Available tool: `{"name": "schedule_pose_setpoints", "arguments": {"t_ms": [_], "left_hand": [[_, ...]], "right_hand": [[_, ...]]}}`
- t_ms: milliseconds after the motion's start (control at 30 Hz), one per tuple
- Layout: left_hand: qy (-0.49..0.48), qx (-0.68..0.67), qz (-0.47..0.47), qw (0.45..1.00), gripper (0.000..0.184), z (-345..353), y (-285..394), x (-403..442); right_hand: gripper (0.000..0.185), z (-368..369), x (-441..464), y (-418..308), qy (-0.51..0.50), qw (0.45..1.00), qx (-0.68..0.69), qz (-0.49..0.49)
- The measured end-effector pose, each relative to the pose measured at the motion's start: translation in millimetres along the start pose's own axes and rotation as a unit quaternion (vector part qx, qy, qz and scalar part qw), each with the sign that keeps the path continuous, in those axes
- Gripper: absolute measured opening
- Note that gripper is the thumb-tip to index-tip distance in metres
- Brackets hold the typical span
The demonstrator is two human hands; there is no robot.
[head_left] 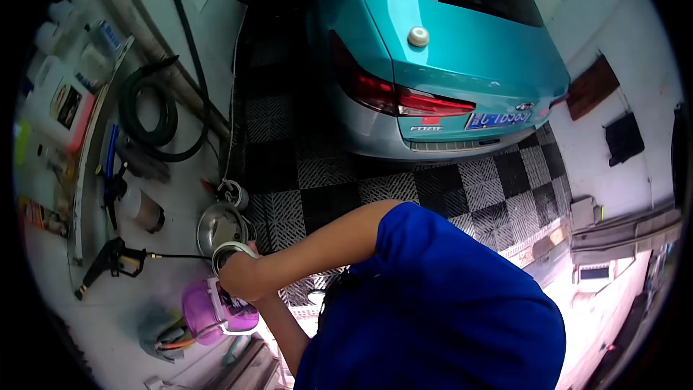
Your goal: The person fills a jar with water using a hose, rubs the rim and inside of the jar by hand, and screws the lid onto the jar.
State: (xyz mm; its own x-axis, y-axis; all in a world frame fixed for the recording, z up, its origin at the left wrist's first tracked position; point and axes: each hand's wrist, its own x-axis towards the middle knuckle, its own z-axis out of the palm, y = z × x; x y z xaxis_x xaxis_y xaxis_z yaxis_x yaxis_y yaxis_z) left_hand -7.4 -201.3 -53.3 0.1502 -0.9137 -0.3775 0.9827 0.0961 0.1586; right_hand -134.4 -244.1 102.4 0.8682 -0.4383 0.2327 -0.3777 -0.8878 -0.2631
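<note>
Blue shirt [447,303] fills the foreground. Right hand [238,276] sits near a metal bowl [211,225]; left hand is obscured. Cannot tell either grip's opening or hold.

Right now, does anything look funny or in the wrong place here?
Maybe: there's a small round whitish thing on the back of the teal car. It looks odd because it sticks out all by itself there. I can't tell what it is.
</note>
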Motion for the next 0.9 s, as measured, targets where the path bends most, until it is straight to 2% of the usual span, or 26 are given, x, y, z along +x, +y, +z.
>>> {"name": "schedule_pose_setpoints", "arguments": {"t_ms": [133, 233, 300, 433, 533, 600, 700, 767, 900], "left_hand": [[0.015, 0.003, -0.010, 1.000, 0.043, -22, -2, 8], [-0.010, 0.004, -0.041, 0.999, 0.046, -25, -9, 11], [0.012, 0.057, -0.038, 0.998, 0.053, -17, -24, 9], [-0.013, 0.049, -0.069, 0.996, 0.056, -29, -28, 23], [0.026, 0.045, -0.041, 0.998, 0.056, -23, -34, 27], [0.063, 0.030, -0.049, 0.996, 0.054, -11, -38, 23], [0.045, 0.032, -0.079, 0.995, 0.053, 0, -47, 11], [0.066, 0.042, -0.070, 0.995, 0.051, -45, -25, 44], [0.093, 0.066, -0.071, 0.991, 0.041, -24, -35, 26]], "right_hand": [[0.033, 0, 5, 1, -0.050, 0.999, 0.011, 0.009], [0.033, -2, 7, 4, -0.076, 0.997, 0.019, 0.012], [0.033, -3, 7, 6, -0.093, 0.995, 0.026, 0.015], [0.034, -4, 5, 12, -0.115, 0.992, 0.039, 0.027], [0.034, -3, 5, 16, -0.133, 0.990, 0.042, 0.035], [0.034, -3, 6, 16, -0.146, 0.987, 0.047, 0.037], [0.034, -2, 5, 15, -0.160, 0.985, 0.054, 0.035], [0.035, -1, 4, 14, -0.170, 0.983, 0.055, 0.038], [0.035, 0, -2, 14, -0.195, 0.978, 0.057, 0.042]]}}
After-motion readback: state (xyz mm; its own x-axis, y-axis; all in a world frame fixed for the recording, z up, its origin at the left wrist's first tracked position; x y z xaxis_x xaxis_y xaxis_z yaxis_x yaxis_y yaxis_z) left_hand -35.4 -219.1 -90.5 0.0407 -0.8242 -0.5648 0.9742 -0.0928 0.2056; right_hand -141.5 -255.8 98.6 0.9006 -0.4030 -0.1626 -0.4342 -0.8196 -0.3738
